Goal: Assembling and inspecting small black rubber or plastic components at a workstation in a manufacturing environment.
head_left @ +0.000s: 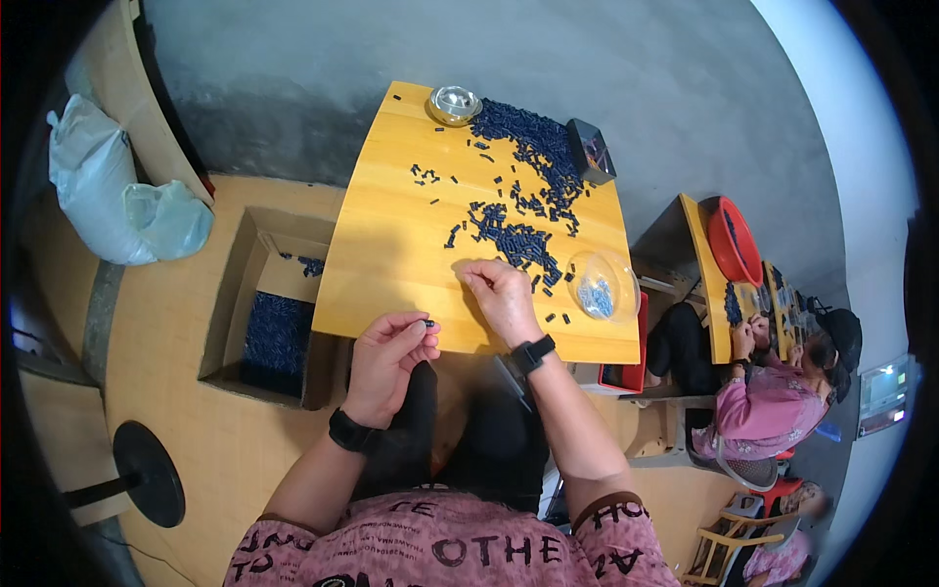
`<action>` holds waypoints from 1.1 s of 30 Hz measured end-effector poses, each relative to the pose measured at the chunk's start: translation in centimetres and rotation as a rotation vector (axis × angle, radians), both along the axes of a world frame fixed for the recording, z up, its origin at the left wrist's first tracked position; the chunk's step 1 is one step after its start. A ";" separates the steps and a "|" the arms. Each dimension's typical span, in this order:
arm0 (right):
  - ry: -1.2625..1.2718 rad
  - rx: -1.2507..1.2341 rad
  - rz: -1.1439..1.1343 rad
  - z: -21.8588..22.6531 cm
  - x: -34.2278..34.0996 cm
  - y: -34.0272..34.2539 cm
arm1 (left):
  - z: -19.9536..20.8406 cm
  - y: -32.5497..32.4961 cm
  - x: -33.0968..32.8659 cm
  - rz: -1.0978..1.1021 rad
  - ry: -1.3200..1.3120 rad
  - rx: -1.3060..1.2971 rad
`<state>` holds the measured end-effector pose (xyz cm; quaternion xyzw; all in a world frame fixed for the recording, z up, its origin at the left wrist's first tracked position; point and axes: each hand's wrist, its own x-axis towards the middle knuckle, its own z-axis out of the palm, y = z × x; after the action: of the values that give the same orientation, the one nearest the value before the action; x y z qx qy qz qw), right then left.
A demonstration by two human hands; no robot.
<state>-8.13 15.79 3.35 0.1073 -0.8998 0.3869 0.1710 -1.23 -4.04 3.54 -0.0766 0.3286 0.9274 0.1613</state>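
Observation:
My left hand [383, 360] is just off the table's near edge, thumb and fingertips pinching a small dark cylindrical piece [428, 323]. Over the near part of the yellow wooden table [377, 249], my right hand [506, 301] has its thumb and fingertips pressed together; whatever may be between them is too small to make out. Close beyond it lies a loose pile of similar dark pieces [515, 240]. To its right, a clear round bowl [626, 305] contains small pale blue parts [595, 295].
A metal bowl [455, 106], a larger heap of dark pieces [528, 137] and a black box [590, 152] occupy the far side. Left of the table, a cardboard box [217, 338] holds more pieces. Co-workers [773, 416] sit at tables to the right, near a red basin [719, 245].

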 end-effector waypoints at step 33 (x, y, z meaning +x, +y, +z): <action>-0.025 -0.020 -0.120 -0.9 6.7 2.1 | 1.0 1.9 1.2 -0.102 0.201 -0.137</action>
<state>-1.45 17.90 2.42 0.0467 -0.9027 0.3862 0.1839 -0.05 -2.15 4.49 0.0228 0.4090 0.8965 0.1691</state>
